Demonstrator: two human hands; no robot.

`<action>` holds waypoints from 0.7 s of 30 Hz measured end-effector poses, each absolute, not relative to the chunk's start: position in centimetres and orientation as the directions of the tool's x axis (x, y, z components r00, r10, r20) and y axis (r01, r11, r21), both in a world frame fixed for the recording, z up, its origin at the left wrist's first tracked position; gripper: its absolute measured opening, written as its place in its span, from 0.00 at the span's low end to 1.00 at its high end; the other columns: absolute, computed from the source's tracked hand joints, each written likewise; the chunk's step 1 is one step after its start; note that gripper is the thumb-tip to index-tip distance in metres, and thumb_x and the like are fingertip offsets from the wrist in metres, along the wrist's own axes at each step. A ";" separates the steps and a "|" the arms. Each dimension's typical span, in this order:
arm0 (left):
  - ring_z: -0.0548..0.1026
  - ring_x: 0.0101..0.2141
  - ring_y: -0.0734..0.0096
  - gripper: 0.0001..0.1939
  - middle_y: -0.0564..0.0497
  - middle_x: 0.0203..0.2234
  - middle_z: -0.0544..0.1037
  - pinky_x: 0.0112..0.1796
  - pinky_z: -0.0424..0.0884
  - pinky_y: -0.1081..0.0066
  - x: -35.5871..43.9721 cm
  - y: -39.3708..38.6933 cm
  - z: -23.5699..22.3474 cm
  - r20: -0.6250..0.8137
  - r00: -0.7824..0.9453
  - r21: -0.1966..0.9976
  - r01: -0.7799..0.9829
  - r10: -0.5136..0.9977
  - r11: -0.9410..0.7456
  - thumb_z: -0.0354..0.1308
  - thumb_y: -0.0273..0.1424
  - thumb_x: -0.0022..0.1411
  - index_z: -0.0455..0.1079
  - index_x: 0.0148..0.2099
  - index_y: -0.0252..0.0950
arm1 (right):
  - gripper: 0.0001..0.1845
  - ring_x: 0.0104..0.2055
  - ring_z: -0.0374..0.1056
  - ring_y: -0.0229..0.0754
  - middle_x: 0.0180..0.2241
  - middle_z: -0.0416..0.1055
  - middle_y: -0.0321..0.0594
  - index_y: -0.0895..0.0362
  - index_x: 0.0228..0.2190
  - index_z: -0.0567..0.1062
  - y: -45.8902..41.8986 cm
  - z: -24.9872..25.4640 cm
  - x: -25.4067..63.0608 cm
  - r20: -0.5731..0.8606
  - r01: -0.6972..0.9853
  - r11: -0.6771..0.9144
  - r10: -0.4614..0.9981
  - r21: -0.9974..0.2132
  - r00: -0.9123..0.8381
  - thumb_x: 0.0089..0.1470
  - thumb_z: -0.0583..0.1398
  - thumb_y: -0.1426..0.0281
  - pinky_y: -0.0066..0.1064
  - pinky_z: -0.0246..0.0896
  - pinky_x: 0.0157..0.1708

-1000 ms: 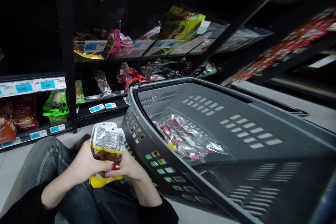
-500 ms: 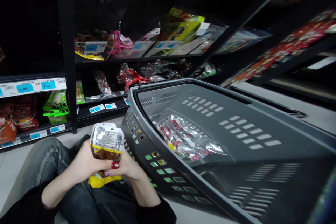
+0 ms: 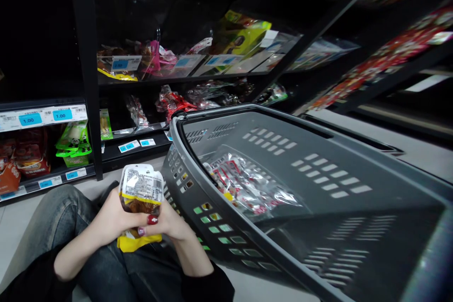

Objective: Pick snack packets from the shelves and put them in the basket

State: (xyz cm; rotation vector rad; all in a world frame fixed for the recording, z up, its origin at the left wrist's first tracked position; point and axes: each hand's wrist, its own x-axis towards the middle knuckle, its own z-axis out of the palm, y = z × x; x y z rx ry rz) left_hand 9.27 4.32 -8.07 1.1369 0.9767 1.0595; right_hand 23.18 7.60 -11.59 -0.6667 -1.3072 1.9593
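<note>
Both hands hold one snack packet (image 3: 140, 188) over my lap, its white printed label facing me and a yellow strip at its lower end. My left hand (image 3: 108, 217) wraps the packet from the left, thumb across the front. My right hand (image 3: 171, 221) closes on it from the right. A grey plastic shopping basket (image 3: 198, 226) stands just right of my hands, tilted toward me. Inside the basket lies a clear bag of red-and-white wrapped snacks (image 3: 247, 186).
Black store shelves (image 3: 88, 80) face me, stocked with snack packets and blue price tags (image 3: 60, 115). Green packets (image 3: 72, 141) hang on the lower left shelf. My jeans-clad knee (image 3: 60, 217) is at the lower left. Pale floor (image 3: 406, 146) runs along the aisle at right.
The view has drifted slightly, so everything sits a little further left. The packet stays gripped in both hands; the basket has not moved.
</note>
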 end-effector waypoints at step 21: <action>0.69 0.46 0.69 0.15 0.43 0.45 0.71 0.47 0.63 0.69 6.7 18.0 9.2 0.712 -0.095 0.334 0.917 0.695 -0.217 0.42 0.21 0.63 0.59 0.51 0.33 | 0.34 0.39 0.71 0.52 0.34 0.75 0.41 0.57 0.37 0.69 7.1 -10.0 22.9 0.011 -0.344 -0.167 0.888 -0.924 -0.460 0.23 0.72 0.71 0.44 0.61 0.44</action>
